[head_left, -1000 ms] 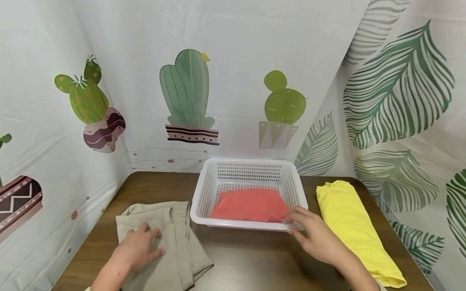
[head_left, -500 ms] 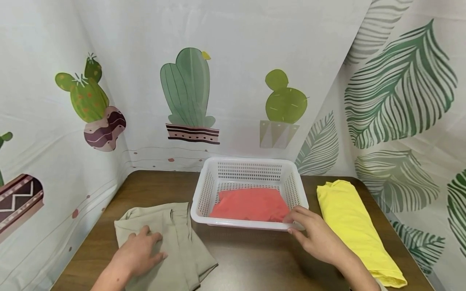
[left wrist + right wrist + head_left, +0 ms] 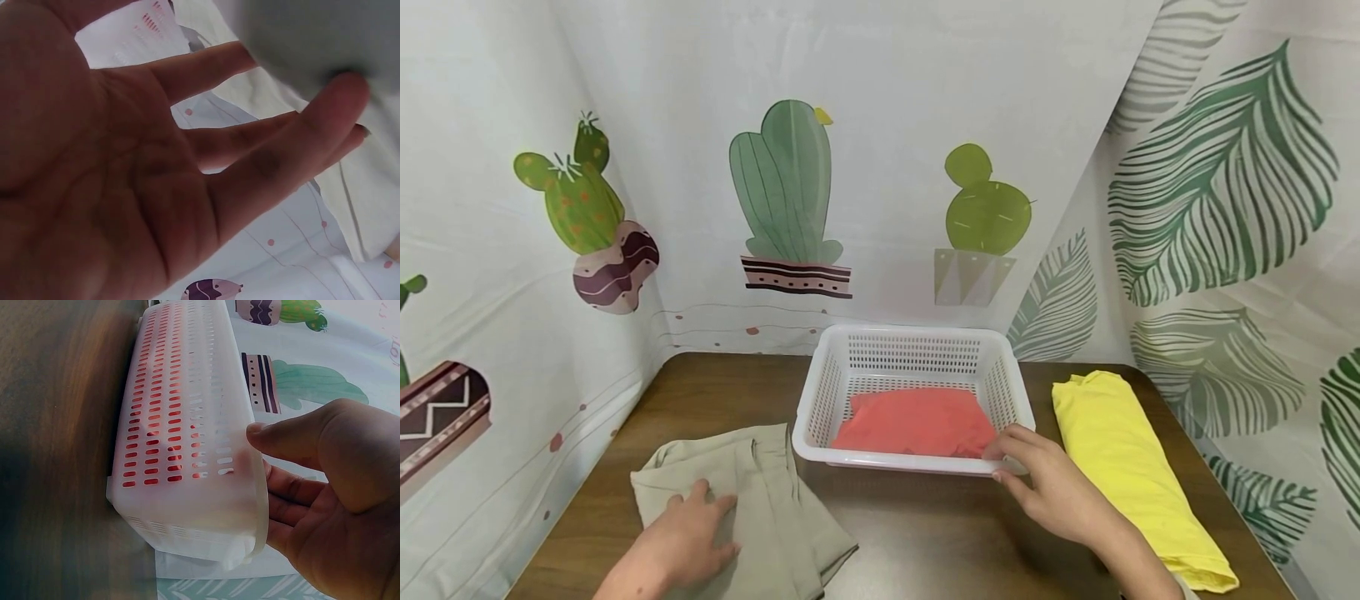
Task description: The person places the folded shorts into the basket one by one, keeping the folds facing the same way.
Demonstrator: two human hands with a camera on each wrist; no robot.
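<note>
My left hand rests on a beige-grey folded garment at the left of the table, its fingers spread over the cloth. In the left wrist view, the fingertips touch the pale fabric. My right hand pinches the near right corner of a white plastic basket, with the thumb outside the rim and the fingers inside. The right wrist view shows that thumb on the basket's rim. A coral-red folded cloth lies inside the basket.
A long yellow folded cloth lies along the right side of the brown wooden table, beside my right forearm. Behind the table hangs a white curtain printed with cacti and leaves.
The beige-grey garment has slid toward me and turned slightly under my left hand, which moved the same way. My right hand and the basket have stayed in place.
</note>
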